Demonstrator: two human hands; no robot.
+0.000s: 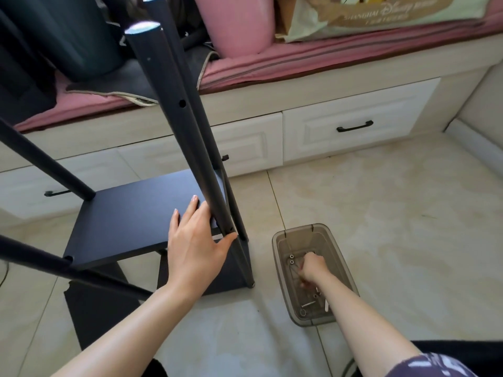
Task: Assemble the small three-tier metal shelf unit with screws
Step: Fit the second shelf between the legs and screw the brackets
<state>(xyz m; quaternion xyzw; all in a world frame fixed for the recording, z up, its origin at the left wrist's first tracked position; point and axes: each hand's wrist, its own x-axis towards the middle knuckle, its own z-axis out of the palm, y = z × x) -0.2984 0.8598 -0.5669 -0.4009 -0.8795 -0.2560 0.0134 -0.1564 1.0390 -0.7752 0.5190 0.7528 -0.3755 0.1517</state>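
Head view: the dark shelf unit [141,213] stands on the floor at nine o'clock. The left hand [194,240] lies flat on its shelf, grip loose. At five o'clock, the right hand [311,266] reaches into the screw tray [340,257]; its grip cannot be told.

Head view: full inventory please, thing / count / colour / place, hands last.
shelf unit: 1, black, on the floor at left, part-built
shelf boards: 2 visible, black, one above the other
poles: at least 4, black, rising from the board corners
parts bin: 1, smoky translucent, floor at right of the shelf
small hardware: several pieces, silver, in the bin; exact count unclear
drawers: 3 visible, cream with dark handles, under the bench
cushion: 1, pink, on the bench
paper bag: 1, printed, on the cushion
left hand: on the upper board, thumb at the near pole
right hand: in the bin, fingers curled
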